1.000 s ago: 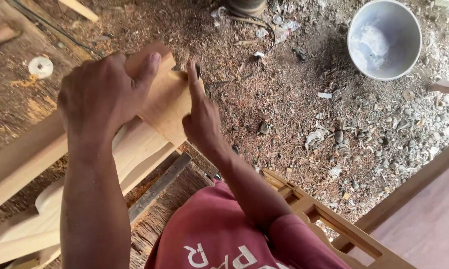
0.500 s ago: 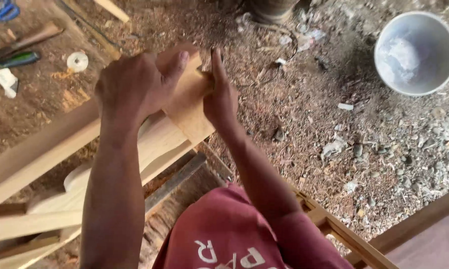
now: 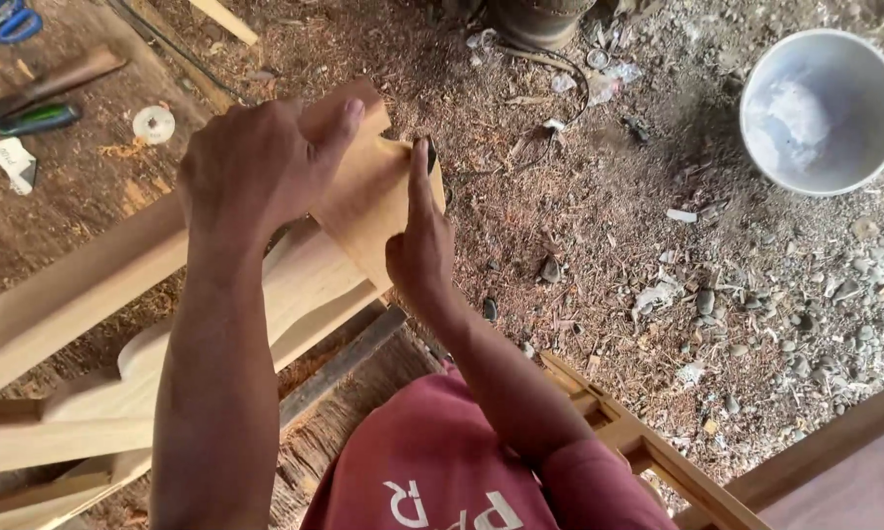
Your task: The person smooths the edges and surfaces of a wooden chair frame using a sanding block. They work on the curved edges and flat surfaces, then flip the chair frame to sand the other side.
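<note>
My left hand (image 3: 256,167) grips the upper end of a pale, curved wooden piece (image 3: 364,201), thumb laid over its top face. My right hand (image 3: 417,245) lies against the right edge of the same piece. Its index finger is stretched out and presses a small dark scrap (image 3: 431,153), perhaps sandpaper, onto the wood. The wooden piece rests on other light boards (image 3: 79,294) that run down to the left. My red-shirted shoulder fills the bottom of the view.
A white bucket (image 3: 820,108) stands at the top right on gravel and sawdust. Blue-handled scissors (image 3: 5,22), a green-handled tool (image 3: 35,120) and a white disc (image 3: 154,124) lie at the top left. A slatted wooden frame (image 3: 658,461) sits at the lower right.
The view has drifted, so the hands and wood sit further right in the picture and tools at top left have come into sight. My right hand has shifted slightly along the wood's edge.
</note>
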